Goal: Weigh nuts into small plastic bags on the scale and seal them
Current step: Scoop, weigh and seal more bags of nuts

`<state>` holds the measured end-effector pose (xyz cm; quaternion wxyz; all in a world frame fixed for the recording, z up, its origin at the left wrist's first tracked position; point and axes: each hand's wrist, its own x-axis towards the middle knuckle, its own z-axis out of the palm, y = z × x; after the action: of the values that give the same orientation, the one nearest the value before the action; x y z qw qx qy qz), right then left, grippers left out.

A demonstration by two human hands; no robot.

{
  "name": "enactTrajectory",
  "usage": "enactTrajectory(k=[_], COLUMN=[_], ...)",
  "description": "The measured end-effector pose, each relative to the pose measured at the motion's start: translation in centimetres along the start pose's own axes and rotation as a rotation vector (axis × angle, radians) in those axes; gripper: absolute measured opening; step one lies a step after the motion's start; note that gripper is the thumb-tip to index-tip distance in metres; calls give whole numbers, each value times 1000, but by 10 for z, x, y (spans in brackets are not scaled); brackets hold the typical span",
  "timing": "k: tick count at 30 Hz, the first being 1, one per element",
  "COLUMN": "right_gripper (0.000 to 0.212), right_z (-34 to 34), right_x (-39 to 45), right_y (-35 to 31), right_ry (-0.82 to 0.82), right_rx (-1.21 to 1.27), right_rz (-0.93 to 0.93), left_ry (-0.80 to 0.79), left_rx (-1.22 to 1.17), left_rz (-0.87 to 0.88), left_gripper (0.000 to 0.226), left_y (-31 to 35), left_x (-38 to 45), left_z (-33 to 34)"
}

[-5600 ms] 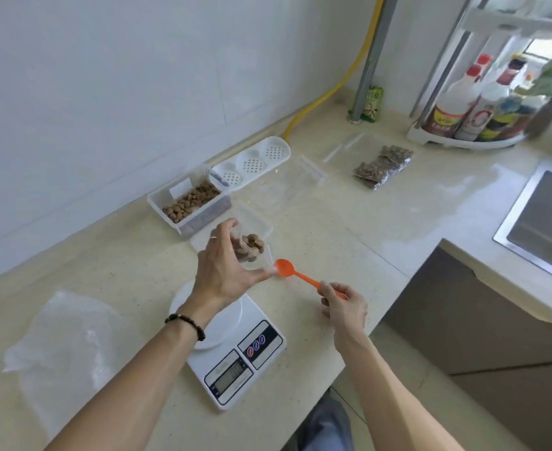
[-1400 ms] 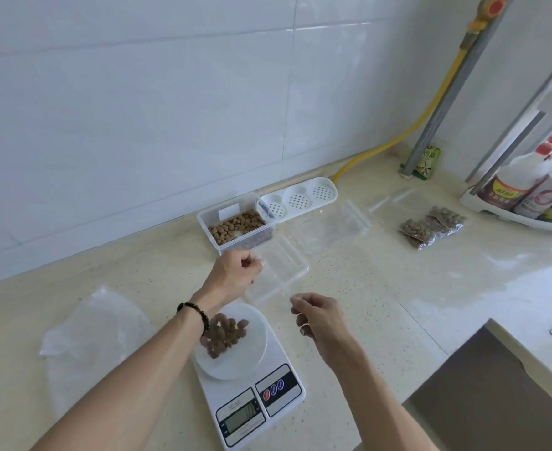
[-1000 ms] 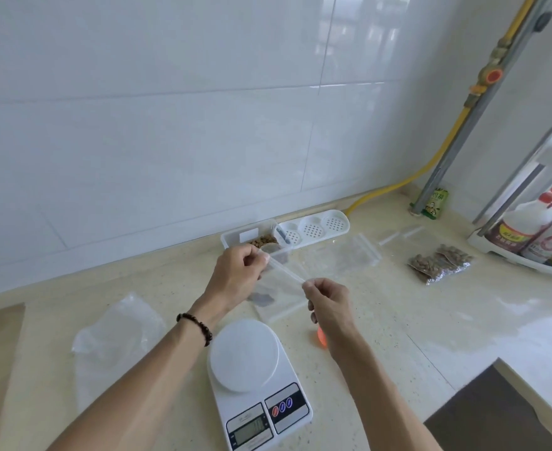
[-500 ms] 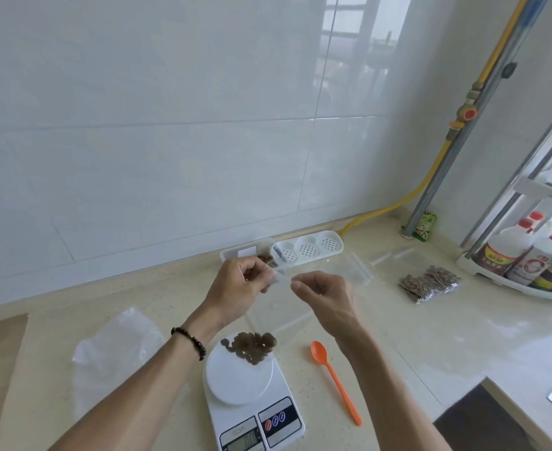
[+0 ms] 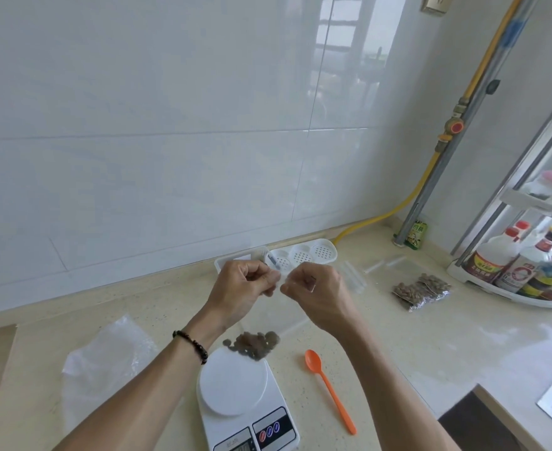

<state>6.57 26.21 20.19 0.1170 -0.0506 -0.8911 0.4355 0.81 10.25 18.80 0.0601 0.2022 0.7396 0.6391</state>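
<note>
Both hands raised above tabletop. Left hand and right hand each pinch top edge of small clear bag; grip narrow, fingertips nearly meeting at zip strip. Nuts hang in bag bottom, below grip, over scale far rim. Risk: incomplete seal, or pinch slipping on thin film, spilling nuts. Orange spoon lies below right grip; tabletop edge nearer still. Sealed bags well right.

Glossy white wall tiles reflecting window; beige speckled countertop; yellow pipe in corner.
</note>
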Motion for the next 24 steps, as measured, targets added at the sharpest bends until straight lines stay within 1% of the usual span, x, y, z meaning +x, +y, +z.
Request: enactTrajectory(k=[3, 7, 10, 12, 14, 16, 18, 19, 21, 22, 24], right_gripper=[21, 13, 11, 11, 10, 10, 11, 11, 9, 9, 11], right_z=[1, -1, -6, -10, -13, -13, -13, -13, -14, -13, -10], right_x=[3, 5, 5, 5, 5, 6, 8, 8, 7, 7, 7], right_y=[-3, -7, -7, -3, 1, 2, 2, 3, 5, 6, 7], right_ry=[-3, -10, -17, -6, -19, -65, -81, -72, -44, -31, -1], right_rx=[-46, 2, 107, 119, 94, 89, 177, 278, 488, 549, 545], right_rz=[-8, 31, 68, 86, 90, 94, 101, 109, 121, 127, 139], left_ry=[-9, -42, 21, 52, -6, -93, -114, -94, -51, -39, -26], left_rx=[-6, -1, -77, -147, -158, -96, -27, -22, -52, -76, -115], left_rz=[-10, -7, -18, -44, -57, -53, -40, -38, -45, -55, -75], left_gripper=[14, 14, 15, 14, 12, 9, 9, 10, 12, 13, 15], left_y=[2, 4, 4, 3, 2, 3, 5, 5, 5, 5, 2], left_x=[2, 3, 5, 6, 7, 8, 9, 10, 11, 10, 9], left_z=[-1, -4, -7, -12, -16, -16, -15, -14, -13, -11, -7])
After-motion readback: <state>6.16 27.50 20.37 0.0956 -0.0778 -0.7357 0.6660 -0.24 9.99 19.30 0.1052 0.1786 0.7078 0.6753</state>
